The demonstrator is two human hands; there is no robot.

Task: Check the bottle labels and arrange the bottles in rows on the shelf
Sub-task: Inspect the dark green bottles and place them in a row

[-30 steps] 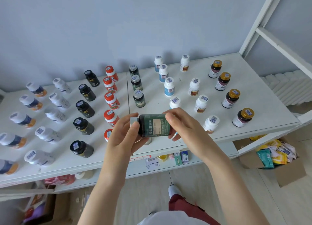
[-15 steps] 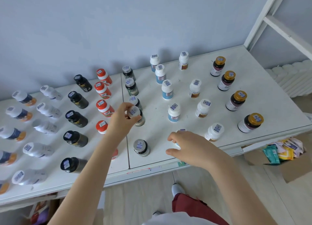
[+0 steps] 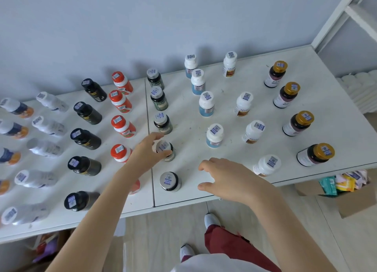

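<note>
Since a second ago the dark green bottle [image 3: 164, 146] has gone from lying across both hands in front of the shelf, label turned up for reading, to standing upright on the shelf [image 3: 183, 197], and the right hand has let go of it. Nearest, down on the floor to the right, a cardboard box [image 3: 359, 204] holds coloured packets, apart from the work. Over the shelf's front edge the right hand [image 3: 230, 180] hovers palm down, its fingers [image 3: 207, 163] loosely curled and apart, pinching nothing that shows; what lies under the palm is hidden. Just left of it a second green bottle [image 3: 170, 181] stands free at the front of the line. Behind that, the left hand [image 3: 144, 156] pinches the dark green bottle by its cap between thumb and fingers [image 3: 157, 136], a top grip that probably lets it be nudged into line without knocking its neighbours. It sits fourth from the wall in the green row [image 3: 159, 100], so the label check looks finished for this one and only the release is left. Farther out, red-capped bottles [image 3: 122, 126] and black bottles [image 3: 85, 139] to the left, blue-labelled bottles [image 3: 214, 136] and gold-capped bottles [image 3: 298, 123] to the right stand in like-with-like rows running back to the wall [image 3: 142, 26].
</note>
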